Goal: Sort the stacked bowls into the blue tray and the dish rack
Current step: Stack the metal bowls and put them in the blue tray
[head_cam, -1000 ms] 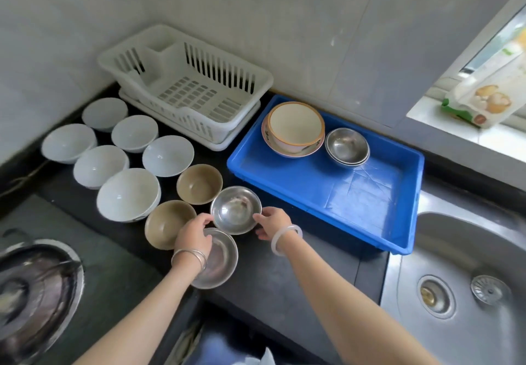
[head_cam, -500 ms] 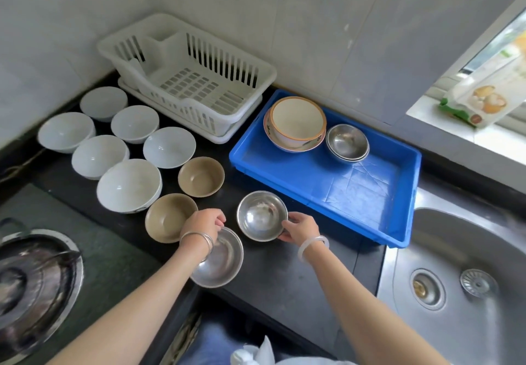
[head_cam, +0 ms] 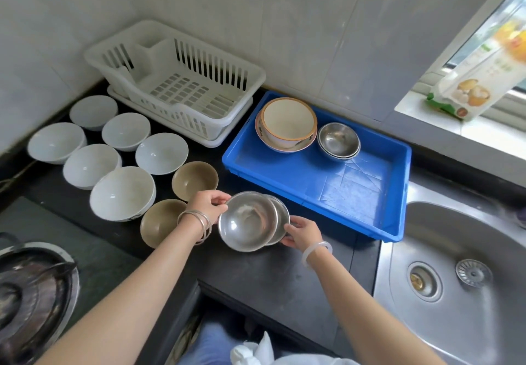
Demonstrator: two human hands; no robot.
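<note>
My left hand (head_cam: 209, 202) pinches the rim of a large steel bowl (head_cam: 246, 222), held tilted over the black counter. Partly behind and under it sits a smaller steel bowl (head_cam: 281, 219), whose right edge my right hand (head_cam: 301, 233) grips. The blue tray (head_cam: 355, 191) lies just beyond, holding a cream bowl on a patterned plate (head_cam: 287, 121) and stacked steel bowls (head_cam: 338, 139). The white dish rack (head_cam: 182, 80) stands at the back left with nothing in it. Several white bowls (head_cam: 122, 192) and two brown bowls (head_cam: 195, 179) sit on the counter to the left.
A steel sink (head_cam: 461, 276) with a drain and strainer is at the right. A stove burner with a dark pot (head_cam: 31, 293) fills the lower left. A printed bag (head_cam: 472, 91) leans on the windowsill at the upper right. Tiled wall runs behind.
My left hand lifted the large steel bowl off the counter and brought it right, over the smaller steel bowl that my right hand holds. The view shifted slightly.
</note>
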